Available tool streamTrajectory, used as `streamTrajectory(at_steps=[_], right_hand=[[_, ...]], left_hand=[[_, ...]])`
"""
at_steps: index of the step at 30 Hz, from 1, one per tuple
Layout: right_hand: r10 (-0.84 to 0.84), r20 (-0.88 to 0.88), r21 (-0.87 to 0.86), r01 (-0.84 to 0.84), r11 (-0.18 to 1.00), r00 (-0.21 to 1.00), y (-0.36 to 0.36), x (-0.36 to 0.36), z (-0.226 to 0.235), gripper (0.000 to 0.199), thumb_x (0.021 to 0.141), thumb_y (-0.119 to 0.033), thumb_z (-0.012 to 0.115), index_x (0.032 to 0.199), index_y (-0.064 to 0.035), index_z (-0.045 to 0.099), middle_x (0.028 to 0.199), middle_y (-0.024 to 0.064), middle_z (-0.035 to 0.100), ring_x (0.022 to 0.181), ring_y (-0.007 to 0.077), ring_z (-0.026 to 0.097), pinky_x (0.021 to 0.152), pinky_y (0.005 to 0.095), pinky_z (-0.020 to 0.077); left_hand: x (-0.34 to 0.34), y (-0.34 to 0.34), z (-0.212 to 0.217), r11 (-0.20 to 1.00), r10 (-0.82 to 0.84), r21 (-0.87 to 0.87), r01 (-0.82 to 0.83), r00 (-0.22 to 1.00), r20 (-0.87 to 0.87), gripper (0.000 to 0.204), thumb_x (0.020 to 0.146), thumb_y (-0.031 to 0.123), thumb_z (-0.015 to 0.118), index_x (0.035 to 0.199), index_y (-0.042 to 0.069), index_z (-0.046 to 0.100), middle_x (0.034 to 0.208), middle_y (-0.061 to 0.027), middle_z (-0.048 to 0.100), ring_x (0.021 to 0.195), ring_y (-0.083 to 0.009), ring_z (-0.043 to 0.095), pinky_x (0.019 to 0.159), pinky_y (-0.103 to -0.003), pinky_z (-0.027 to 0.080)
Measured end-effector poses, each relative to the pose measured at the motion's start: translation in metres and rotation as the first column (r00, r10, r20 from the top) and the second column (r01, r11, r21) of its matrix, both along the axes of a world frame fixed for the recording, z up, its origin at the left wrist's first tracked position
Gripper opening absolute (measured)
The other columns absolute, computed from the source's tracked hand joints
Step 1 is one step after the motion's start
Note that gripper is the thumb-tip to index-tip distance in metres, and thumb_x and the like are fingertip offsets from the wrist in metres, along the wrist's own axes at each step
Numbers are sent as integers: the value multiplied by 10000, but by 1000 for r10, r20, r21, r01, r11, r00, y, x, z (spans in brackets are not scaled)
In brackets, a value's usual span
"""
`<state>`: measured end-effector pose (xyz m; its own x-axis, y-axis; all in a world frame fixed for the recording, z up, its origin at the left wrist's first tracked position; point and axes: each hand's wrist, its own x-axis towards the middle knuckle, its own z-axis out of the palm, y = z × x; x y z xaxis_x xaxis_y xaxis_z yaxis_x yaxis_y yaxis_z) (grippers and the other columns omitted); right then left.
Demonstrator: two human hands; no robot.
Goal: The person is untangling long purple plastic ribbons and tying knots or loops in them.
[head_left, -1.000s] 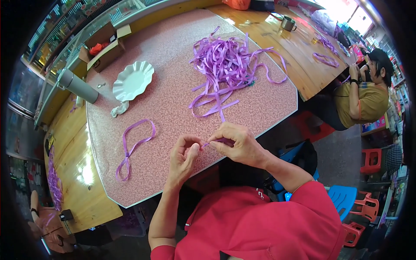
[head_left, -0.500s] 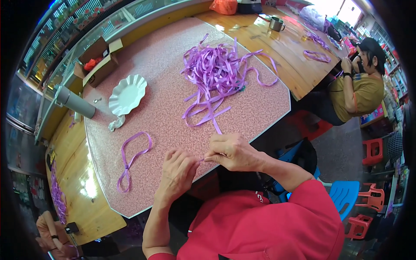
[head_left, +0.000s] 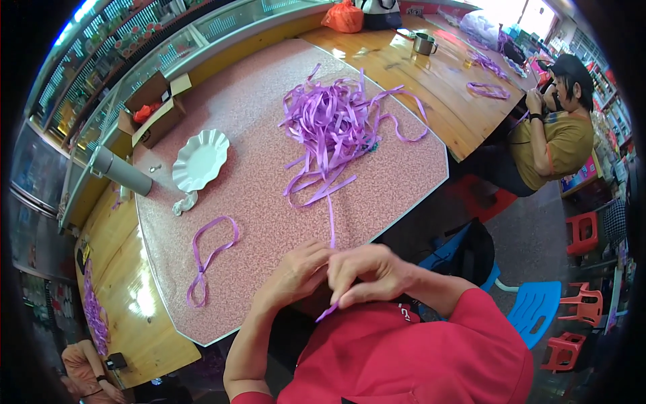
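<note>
Head view: both hands, left (head_left: 296, 273) and right (head_left: 370, 273), pinch one ribbon (head_left: 331, 229) together, grip tight for tying; pile (head_left: 336, 124) lies past them on bench (head_left: 256, 195).

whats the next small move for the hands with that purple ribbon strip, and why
Probably draw the thin purple ribbon strip a little further toward the body. Both the left hand and the right hand pinch it together at the near edge of the pink speckled table; only a short end hangs below them, while the rest trails back to the purple ribbon pile.
</note>
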<state>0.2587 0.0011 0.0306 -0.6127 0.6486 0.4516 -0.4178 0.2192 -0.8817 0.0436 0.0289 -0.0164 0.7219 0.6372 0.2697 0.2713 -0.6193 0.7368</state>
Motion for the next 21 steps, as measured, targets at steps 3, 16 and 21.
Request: streamTrajectory(at_steps=[3, 16, 21], right_hand=[[-135, -48, -236, 120, 964, 990, 8, 35, 7, 79, 901, -24, 676, 854, 36, 695, 795, 140, 634, 739, 226, 614, 678, 350, 478], [-497, -359, -412, 344, 844, 790, 84, 127, -19, 171, 1028, -201, 583, 1046, -67, 687, 805, -6, 524, 605, 58, 429, 598, 245, 384], [-499, -335, -418, 348, 839, 799, 93, 127, -14, 179, 1028, -199, 584, 1051, -60, 693, 799, -6, 528, 610, 60, 438, 601, 238, 394]], left_hand=[[-2, 2, 10, 999, 29, 36, -29, 1000, 13, 188, 881, 61, 687, 1069, 47, 671, 953, -129, 644, 883, -305, 645, 748, -411, 519], [-46, 4, -4, 946, 302, 161, -282, 946, -120, 120, 889, 58, 703, 1005, 39, 678, 955, -82, 680, 875, -238, 640, 766, -361, 499], [-53, -7, 1, 940, 341, -17, -341, 940, -29, 94, 902, 84, 698, 985, 44, 678, 955, -85, 686, 903, -229, 636, 825, -361, 485]])
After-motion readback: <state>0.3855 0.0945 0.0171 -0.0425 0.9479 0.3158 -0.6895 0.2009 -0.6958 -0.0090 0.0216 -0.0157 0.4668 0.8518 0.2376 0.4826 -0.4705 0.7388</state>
